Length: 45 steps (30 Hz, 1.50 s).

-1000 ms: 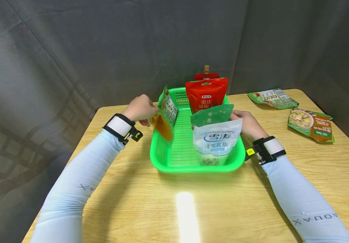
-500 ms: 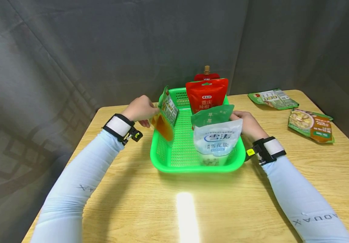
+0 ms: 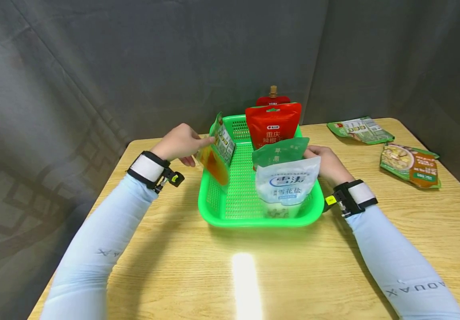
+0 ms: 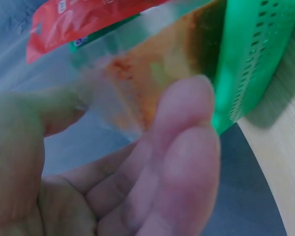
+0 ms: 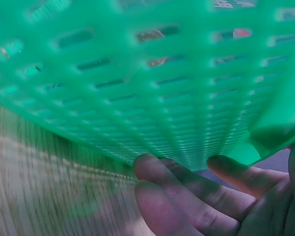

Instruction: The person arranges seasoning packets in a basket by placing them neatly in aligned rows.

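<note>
A green plastic basket [image 3: 262, 222] stands on the table with several food pouches upright in it. In its left side are a clear pouch with orange-brown contents [image 3: 215, 169] and a green printed pouch [image 3: 225, 142]. My left hand [image 3: 179, 142] is at the left rim beside the clear pouch; the left wrist view shows its thumb and fingers spread apart. My right hand [image 3: 326, 164] holds the basket's right rim, its fingers [image 5: 182, 191] below against the perforated outer wall. Near it stand a white salt pouch [image 3: 288, 182], a green pouch [image 3: 280, 151] and a red chilli pouch [image 3: 274, 126].
A red spouted Heinz pouch [image 3: 272, 100] stands at the basket's back. On the right of the wooden table [image 3: 190, 266] lie a flat green packet [image 3: 361, 130] and a brown-and-green packet [image 3: 409, 165]. A grey curtain [image 3: 174, 58] hangs behind.
My left hand has shifted slightly left and its fingers have loosened from the clear pouch, which stays leaning in the basket. The right hand and basket look the same.
</note>
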Motion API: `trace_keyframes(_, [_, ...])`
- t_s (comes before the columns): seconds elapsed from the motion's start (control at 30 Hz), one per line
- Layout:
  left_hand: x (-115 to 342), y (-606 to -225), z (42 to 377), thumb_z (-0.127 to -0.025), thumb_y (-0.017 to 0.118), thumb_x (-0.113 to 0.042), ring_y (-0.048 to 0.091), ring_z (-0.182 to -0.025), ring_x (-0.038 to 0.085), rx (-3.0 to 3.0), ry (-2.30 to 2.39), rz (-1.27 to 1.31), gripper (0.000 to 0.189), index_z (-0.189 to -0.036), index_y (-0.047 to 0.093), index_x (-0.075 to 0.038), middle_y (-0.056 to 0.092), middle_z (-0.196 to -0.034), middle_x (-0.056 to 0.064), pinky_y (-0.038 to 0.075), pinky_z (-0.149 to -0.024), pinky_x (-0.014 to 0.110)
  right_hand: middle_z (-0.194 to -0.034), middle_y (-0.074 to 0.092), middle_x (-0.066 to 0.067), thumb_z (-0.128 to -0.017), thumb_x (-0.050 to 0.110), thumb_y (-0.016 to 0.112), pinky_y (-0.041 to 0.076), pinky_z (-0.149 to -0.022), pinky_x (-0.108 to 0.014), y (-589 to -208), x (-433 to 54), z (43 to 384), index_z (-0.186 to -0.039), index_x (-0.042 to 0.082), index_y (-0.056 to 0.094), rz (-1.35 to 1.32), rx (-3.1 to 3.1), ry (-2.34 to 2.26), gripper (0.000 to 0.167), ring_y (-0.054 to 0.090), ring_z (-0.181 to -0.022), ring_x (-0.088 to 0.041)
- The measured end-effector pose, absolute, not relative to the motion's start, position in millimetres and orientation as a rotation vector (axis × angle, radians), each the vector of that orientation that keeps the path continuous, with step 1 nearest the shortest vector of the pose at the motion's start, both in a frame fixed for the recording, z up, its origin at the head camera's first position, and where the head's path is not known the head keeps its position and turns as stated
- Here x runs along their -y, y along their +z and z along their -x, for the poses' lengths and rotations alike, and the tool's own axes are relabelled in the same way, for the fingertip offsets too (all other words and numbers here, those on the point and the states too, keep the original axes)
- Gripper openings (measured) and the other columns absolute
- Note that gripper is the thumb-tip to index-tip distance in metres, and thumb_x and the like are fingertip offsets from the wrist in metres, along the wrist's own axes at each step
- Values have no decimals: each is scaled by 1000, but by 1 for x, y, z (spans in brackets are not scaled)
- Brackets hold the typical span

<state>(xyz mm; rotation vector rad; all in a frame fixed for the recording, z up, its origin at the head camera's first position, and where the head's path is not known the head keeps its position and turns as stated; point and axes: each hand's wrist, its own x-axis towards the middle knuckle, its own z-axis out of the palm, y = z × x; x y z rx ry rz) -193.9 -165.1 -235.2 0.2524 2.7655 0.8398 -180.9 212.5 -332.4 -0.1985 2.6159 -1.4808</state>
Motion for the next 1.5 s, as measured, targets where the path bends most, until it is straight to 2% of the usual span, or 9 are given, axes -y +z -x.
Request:
trace_keyframes(0.07, [168, -234, 190, -89, 64, -60, 68, -57, 28, -2753, 859, -248, 62, -58, 59, -7, 58, -57, 7, 58, -55, 37, -88, 60, -5, -104, 39, 39, 46, -65, -26, -332, -212, 181, -118, 0, 61, 202, -2617, -1479, 47, 55, -78, -15])
trace_keyframes(0.17, [174, -232, 183, -92, 61, -59, 68, -59, 28, -2726, 896, -239, 58, -83, 75, -3, 70, -74, 12, 59, -59, 38, -86, 59, -4, -104, 40, 39, 45, -65, -26, -332, -212, 180, -117, 0, 61, 207, -2619, -1476, 47, 55, -76, -15])
trace_keyframes(0.33, [186, -237, 167, -97, 58, -52, 69, -63, 27, -2701, 974, -260, 53, -115, 72, -4, 72, -82, 11, 60, -64, 38, -85, 59, -3, -104, 38, 39, 45, -64, -26, -334, -212, 183, -114, 1, 60, 196, -2610, -1487, 44, 55, -76, -14])
trace_keyframes(0.53, [199, -260, 147, -98, 58, -47, 69, -66, 27, -2730, 1103, -313, 50, -123, 68, -4, 72, -90, 12, 60, -64, 35, -84, 60, -1, -104, 38, 40, 46, -65, -26, -336, -213, 184, -114, 0, 60, 201, -2602, -1502, 44, 55, -76, -13])
trace_keyframes(0.7, [204, -280, 132, -100, 59, -40, 69, -71, 35, -2640, 1194, -306, 49, -129, 63, -1, 73, -93, 14, 60, -65, 35, -87, 61, -1, -104, 39, 40, 47, -66, -25, -336, -215, 183, -122, 1, 59, 201, -2591, -1502, 47, 57, -77, -12])
trace_keyframes(1.03, [193, -311, 129, -98, 62, -39, 68, -75, 42, -2436, 1331, -346, 58, -141, 52, 0, 71, -103, 14, 59, -69, 44, -88, 62, 0, -104, 42, 41, 47, -65, -25, -335, -216, 182, -123, 0, 60, 182, -2587, -1525, 49, 57, -77, -11])
trace_keyframes(1.27, [186, -319, 129, -99, 60, -43, 69, -82, 28, -2298, 1387, -388, 52, -137, 55, -9, 73, -98, 10, 57, -81, 47, -90, 64, 0, -103, 47, 45, 49, -67, -24, -333, -212, 180, -127, 1, 60, 154, -2569, -1566, 54, 59, -79, -11])
trace_keyframes(1.4, [185, -324, 130, -102, 56, -39, 70, -90, 23, -2236, 1428, -419, 46, -131, 59, -4, 72, -106, 14, 56, -82, 44, -87, 64, 1, -103, 49, 45, 49, -66, -23, -333, -211, 180, -128, 0, 59, 156, -2556, -1566, 56, 59, -78, -11])
trace_keyframes(1.5, [184, -328, 131, -104, 52, -34, 68, -86, 21, -2249, 1407, -461, 42, -126, 62, 0, 72, -104, 15, 55, -80, 38, -84, 63, 2, -102, 50, 45, 48, -65, -24, -333, -213, 180, -126, 1, 59, 170, -2558, -1552, 56, 59, -76, -11])
